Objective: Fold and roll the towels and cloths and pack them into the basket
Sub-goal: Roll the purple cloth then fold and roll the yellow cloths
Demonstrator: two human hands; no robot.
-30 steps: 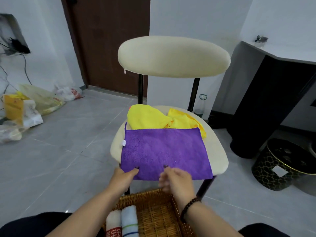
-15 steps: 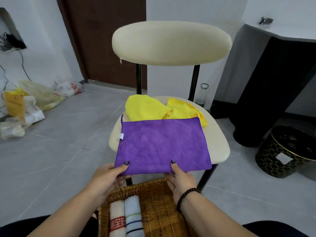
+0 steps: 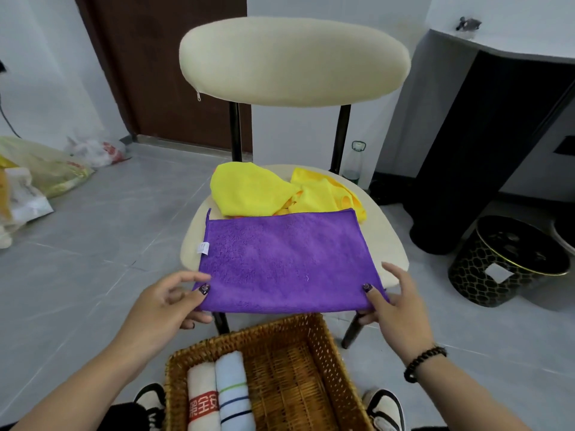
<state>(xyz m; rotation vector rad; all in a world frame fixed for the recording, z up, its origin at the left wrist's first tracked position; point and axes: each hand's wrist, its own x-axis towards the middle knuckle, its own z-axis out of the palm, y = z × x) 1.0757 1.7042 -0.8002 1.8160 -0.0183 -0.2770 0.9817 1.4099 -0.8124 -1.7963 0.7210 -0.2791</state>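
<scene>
Progress partial: two rolled towels point(image 3: 217, 396) packed in basket point(image 3: 326, 353) below left hand point(image 3: 165, 309) and right hand point(image 3: 395, 309), each pinching purple cloth point(image 3: 286, 262)'s near corners, thumbs on top; yellow cloths point(image 3: 273, 191) beyond, unfolded.

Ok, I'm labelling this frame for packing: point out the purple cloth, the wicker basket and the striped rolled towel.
purple cloth point(image 3: 286, 262): head view, middle of its flat top face.
wicker basket point(image 3: 326, 346): head view, right woven wall.
striped rolled towel point(image 3: 233, 396): head view, middle of the roll, near the green stripe.
</scene>
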